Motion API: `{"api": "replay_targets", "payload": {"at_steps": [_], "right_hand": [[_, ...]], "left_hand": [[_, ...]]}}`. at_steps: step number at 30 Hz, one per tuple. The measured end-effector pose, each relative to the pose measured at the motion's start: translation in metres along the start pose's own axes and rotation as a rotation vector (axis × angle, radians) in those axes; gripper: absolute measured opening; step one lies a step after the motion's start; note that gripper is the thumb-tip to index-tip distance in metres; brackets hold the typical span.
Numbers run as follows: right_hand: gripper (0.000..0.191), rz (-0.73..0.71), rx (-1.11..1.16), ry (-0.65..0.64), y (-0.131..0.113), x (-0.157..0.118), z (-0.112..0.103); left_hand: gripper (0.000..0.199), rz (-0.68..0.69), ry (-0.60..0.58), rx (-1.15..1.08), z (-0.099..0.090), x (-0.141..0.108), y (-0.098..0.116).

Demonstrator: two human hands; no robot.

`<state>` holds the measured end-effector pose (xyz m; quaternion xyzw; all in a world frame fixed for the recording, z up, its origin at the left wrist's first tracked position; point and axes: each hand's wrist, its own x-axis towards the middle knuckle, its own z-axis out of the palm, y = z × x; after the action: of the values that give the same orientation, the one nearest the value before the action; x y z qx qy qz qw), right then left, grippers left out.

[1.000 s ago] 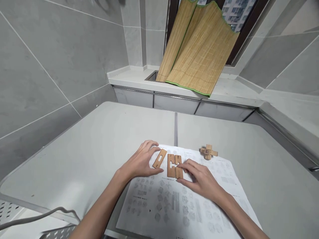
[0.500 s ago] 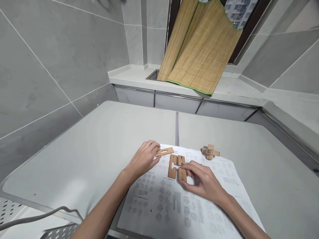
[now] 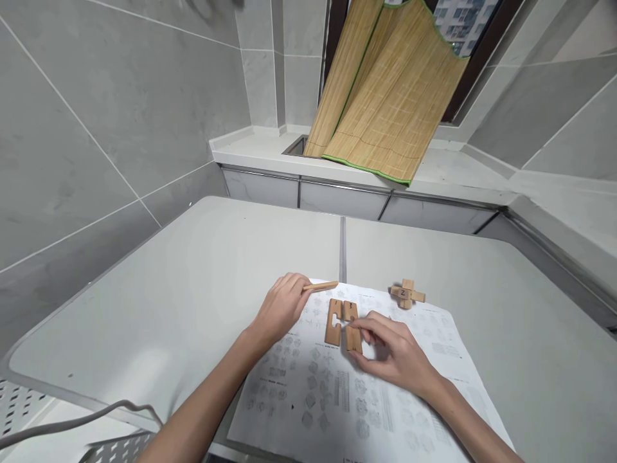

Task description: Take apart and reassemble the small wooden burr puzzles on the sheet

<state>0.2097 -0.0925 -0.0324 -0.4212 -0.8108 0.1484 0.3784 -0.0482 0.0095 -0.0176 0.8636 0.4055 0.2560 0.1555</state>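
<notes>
My left hand (image 3: 285, 299) pinches one end of a flat wooden puzzle piece (image 3: 322, 285), now turned so that its thin edge shows, over the top of the printed sheet (image 3: 289, 411). Lower down, a notched wooden piece marked 1 (image 3: 333, 323) lies flat on the paper. Right beside it is another notched piece, marked 3 (image 3: 353, 334), with a narrow gap between the two. My right hand (image 3: 390, 347) has thumb and fingertips closed on the right side of that piece marked 3. A cross-shaped wooden puzzle marked 2 (image 3: 406, 294) rests near the sheet's upper right edge.
The sheet lies on a pale table (image 3: 193, 270) with a seam down its middle. Behind the table runs a white ledge (image 3: 250, 151) with a bamboo mat (image 3: 380, 96) hanging over it. A grey cable (image 3: 72, 421) crosses the lower left corner.
My left hand has tilted its slotted wooden piece from showing its broad face to showing its edge, raising it slightly. My right hand and the pieces on the sheet look almost unmoved.
</notes>
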Motion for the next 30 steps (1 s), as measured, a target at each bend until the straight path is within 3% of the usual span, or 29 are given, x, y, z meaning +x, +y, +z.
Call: {"api": "replay_targets", "payload": {"at_steps": [4,8,30], "right_hand": [[0.034,-0.017,0.012,-0.015,-0.004,0.001,0.0],[0.035,-0.039,0.013,-0.021,-0.007,0.001,0.001],[0.036,-0.039,0.062,0.001,-0.008,0.001,-0.007]], "left_hand": [[0.032,-0.147,-0.077,-0.287,0.003,-0.001,0.017],[0.033,-0.181,-0.153,-0.466,0.009,-0.002,0.03],[0.032,-0.062,-0.196,-0.537,0.009,-0.004,0.038]]}}
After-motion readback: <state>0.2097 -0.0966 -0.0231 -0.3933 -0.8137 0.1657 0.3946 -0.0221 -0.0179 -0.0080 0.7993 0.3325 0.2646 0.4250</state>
